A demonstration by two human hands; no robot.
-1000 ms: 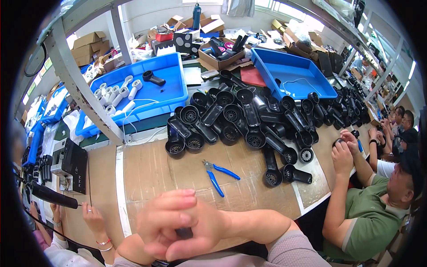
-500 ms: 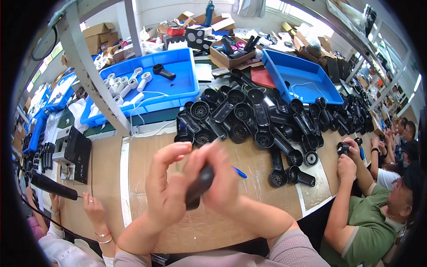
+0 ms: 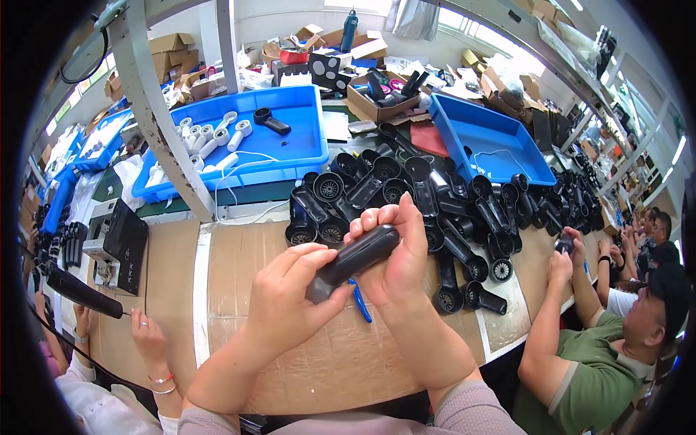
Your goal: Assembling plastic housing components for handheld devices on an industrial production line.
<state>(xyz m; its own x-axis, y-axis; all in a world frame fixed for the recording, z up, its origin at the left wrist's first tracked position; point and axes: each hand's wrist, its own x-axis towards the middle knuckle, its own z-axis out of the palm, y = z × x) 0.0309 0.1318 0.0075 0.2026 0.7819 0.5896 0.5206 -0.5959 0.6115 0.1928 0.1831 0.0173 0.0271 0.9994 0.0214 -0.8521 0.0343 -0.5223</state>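
- Above the brown work surface (image 3: 312, 380), between both hands: one smooth black part (image 3: 357, 255), elongated, tilted, its right end higher.
- Step in hand, as I judge it: a two-handed hold. Any regrip calls for one hand firm while the other loosens.
- Left hand (image 3: 284, 286): narrowed on the lower end, fingers over the top, thumb along the near side.
- Right hand (image 3: 406, 267): cupped about the upper end, fingers curled. Exact finger contact behind the part: cannot tell.
- Just beyond, partly covered: a blue handle (image 3: 362, 303).
- Farther out: heaped black pieces (image 3: 425, 197), many with round vented heads.
- Behind, left: blue tray (image 3: 301, 141) bearing white pieces (image 3: 206, 133).
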